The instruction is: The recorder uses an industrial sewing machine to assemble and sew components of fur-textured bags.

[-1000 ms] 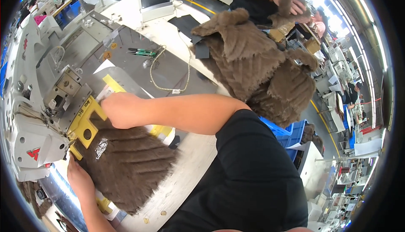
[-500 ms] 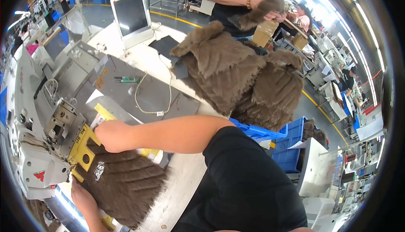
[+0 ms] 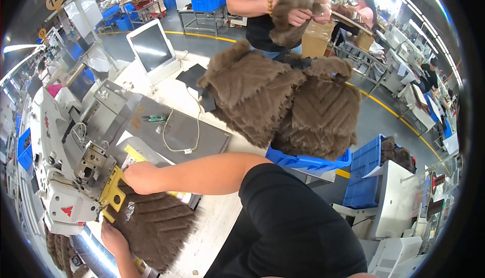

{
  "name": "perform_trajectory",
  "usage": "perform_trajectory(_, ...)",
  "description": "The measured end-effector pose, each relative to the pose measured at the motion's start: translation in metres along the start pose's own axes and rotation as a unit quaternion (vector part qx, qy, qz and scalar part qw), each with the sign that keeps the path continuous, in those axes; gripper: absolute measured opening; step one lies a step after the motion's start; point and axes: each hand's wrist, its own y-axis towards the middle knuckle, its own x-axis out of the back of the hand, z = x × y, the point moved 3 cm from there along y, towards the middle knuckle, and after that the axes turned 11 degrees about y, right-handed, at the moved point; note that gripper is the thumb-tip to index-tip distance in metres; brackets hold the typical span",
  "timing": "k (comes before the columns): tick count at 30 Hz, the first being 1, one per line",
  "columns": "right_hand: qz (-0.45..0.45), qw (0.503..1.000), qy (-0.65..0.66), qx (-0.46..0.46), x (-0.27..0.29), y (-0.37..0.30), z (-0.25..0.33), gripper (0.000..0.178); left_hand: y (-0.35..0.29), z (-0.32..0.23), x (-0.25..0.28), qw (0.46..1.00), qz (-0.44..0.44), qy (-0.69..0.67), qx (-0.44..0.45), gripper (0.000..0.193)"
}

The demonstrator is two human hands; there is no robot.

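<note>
A brown fur panel [image 3: 159,227] with ridged rows lies on the worktop at the lower left, its narrow end at the yellow plate [image 3: 117,197] of a white sewing machine [image 3: 65,212]. My right hand [image 3: 144,178] is closed, knuckles up, at the plate's far end by the panel's upper corner. Whatever its fingers hold is hidden. My left hand [image 3: 115,240] rests along the panel's near-left edge, fingers stretched toward the plate's near end, partly hidden. A small shiny silver patch [image 3: 130,211] sits on the fur near the plate.
Heaped brown fur pieces [image 3: 283,101] fill a blue crate [image 3: 308,161] ahead. Behind it a co-worker [image 3: 275,17] holds a fur piece [image 3: 292,19]. A monitor [image 3: 151,48], green-handled snips [image 3: 154,119] and a looped cord [image 3: 177,149] are on the table. Another blue crate [image 3: 361,172] stands at right.
The whole view has shifted a little. The co-worker's fur piece now hangs lower between both hands. My two hands and the panel keep their places by the yellow plate.
</note>
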Motion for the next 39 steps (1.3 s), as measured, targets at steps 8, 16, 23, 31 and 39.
perform_trajectory(8,-0.016,0.999,-0.034,-0.018,-0.008,0.002,-0.004,0.029,-0.001,0.004,-0.006,0.999,-0.036,0.03,-0.008,0.034)
perform_trajectory(16,-0.012,0.999,-0.034,-0.01,-0.005,-0.001,-0.002,0.021,0.007,0.017,-0.018,0.995,-0.074,0.058,-0.015,0.032)
perform_trajectory(23,-0.016,0.999,-0.027,0.001,-0.008,-0.001,0.0,0.022,0.009,0.017,-0.013,0.998,-0.05,0.027,-0.01,0.031)
perform_trajectory(31,-0.007,0.998,-0.063,-0.001,-0.01,0.001,-0.004,0.021,0.004,0.009,-0.012,0.999,-0.043,0.022,-0.016,0.033)
perform_trajectory(39,0.016,0.998,-0.061,-0.026,0.001,-0.004,0.001,0.028,-0.003,-0.006,-0.002,1.0,-0.023,-0.003,-0.006,0.035)
